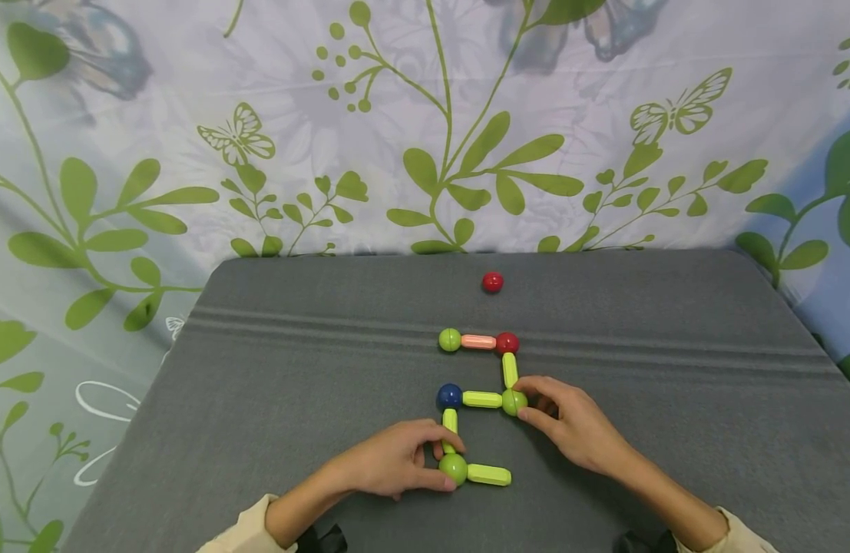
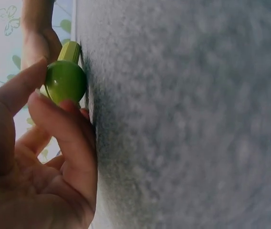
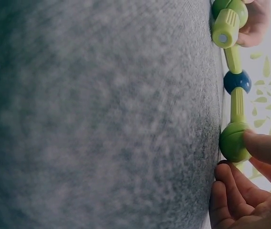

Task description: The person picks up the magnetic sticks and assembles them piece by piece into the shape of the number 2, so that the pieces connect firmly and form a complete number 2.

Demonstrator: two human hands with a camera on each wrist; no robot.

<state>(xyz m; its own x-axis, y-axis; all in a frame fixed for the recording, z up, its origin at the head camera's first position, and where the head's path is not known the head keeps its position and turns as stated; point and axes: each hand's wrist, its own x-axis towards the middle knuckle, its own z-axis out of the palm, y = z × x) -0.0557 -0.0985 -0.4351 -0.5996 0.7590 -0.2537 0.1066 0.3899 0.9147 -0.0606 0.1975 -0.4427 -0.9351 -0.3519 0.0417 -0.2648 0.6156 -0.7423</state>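
On the grey table lies a zigzag chain of magnetic rods and balls. My left hand [image 1: 400, 458] pinches the near green ball [image 1: 454, 469] between thumb and fingers. From that ball a yellow-green rod [image 1: 489, 475] points right with its far end free, and another rod runs up to a blue ball [image 1: 449, 396]. A further rod [image 1: 482, 399] joins the blue ball to a second green ball [image 1: 513, 402], which my right hand [image 1: 570, 422] pinches. Beyond it, one more rod [image 1: 510, 370] reaches a red ball [image 1: 507, 342]. A pink rod [image 1: 477, 342] links that to a third green ball [image 1: 449, 339].
A loose red ball [image 1: 492, 282] lies apart from the chain, near the table's back edge. Behind the grey table [image 1: 272, 384] hangs a curtain [image 1: 369, 130] printed with leaves and butterflies.
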